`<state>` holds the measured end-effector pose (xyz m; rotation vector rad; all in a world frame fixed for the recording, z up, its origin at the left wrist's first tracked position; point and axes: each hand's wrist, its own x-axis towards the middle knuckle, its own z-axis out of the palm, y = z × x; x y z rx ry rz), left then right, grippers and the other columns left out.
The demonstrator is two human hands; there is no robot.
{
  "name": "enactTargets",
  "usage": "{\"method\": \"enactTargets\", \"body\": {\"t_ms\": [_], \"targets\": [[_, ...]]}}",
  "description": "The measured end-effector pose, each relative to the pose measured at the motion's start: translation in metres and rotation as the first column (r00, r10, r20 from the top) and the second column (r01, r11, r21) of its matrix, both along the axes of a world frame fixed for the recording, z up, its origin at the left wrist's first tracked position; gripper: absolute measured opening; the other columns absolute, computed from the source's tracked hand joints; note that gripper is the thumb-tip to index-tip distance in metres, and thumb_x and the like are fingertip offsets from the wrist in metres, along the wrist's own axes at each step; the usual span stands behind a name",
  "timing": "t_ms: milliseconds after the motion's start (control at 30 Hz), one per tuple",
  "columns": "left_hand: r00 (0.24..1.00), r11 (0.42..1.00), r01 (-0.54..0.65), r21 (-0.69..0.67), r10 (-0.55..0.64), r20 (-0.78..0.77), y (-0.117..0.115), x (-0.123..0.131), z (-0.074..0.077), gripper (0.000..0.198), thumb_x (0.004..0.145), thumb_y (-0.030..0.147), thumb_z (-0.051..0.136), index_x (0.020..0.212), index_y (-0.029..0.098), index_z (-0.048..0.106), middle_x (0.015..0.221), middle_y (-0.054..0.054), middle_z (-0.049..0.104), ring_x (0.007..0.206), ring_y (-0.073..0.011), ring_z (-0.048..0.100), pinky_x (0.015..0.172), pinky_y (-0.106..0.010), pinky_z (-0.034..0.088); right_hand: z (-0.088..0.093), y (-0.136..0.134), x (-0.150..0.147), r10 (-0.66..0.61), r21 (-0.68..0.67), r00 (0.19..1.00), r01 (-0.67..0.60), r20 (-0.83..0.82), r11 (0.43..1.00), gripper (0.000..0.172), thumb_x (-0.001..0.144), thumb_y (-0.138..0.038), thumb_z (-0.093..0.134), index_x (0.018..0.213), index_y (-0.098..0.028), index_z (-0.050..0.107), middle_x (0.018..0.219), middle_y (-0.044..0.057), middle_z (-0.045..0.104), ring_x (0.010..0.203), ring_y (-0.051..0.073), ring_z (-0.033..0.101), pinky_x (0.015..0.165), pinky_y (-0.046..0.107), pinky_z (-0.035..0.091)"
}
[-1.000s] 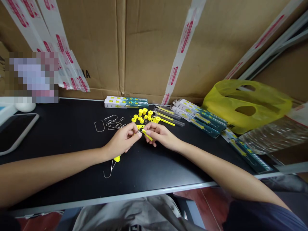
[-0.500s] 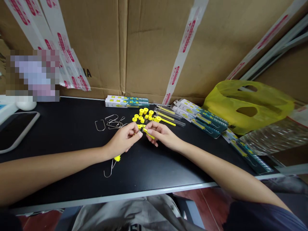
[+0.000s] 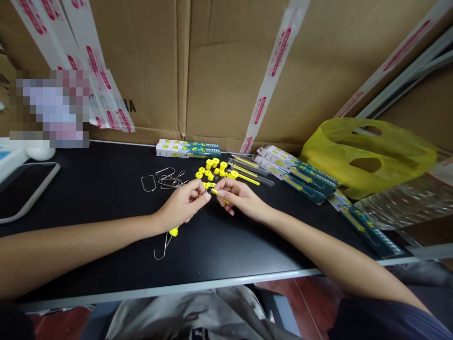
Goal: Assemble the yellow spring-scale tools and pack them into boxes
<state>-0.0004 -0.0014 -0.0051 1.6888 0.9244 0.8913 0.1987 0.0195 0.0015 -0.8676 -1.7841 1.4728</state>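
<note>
Yellow plastic rod (image 3: 221,198) is pinched between thumb & fingertips of my right hand (image 3: 240,198). Fingers are closed on it, and the rod is tilted w/ its upper end toward my left hand (image 3: 184,205). Left thumb & forefinger are closed too, on a small metal piece (image 3: 208,191) touching the rod end; too small to tell what exactly. Both hands meet over the middle of the black table (image 3: 106,208). Below my left wrist shows a wire hook w/ yellow cap (image 3: 163,245); cannot tell if it is in the palm or on the table. Just behind the hands: loose yellow caps (image 3: 212,167), bent wires (image 3: 166,180) at left, clear tubes (image 3: 249,171) & packed cards (image 3: 300,178) at right. Yellow bag (image 3: 368,151) is further right, cardboard (image 3: 219,71) behind.
</note>
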Motion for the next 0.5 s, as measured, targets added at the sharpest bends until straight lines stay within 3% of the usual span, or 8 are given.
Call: {"method": "enactTargets", "body": {"t_ms": [500], "targets": [[1.0,1.0,0.014,0.007,-0.014,-0.002,-0.0011,-0.0008,-0.0002,0.022,0.09,0.035,0.05,0.078,0.021,0.038,0.05,0.011,0.039,0.033,-0.0035,0.035,0.033,-0.013,0.027,0.0014,0.0019,0.0051,0.041,-0.028,0.999,-0.042,-0.015,0.999,0.027,0.082,-0.039,0.067,0.088,-0.017,0.054,0.06,-0.008,0.048,0.041,0.003,0.04,0.033,0.014,0.039]]}}
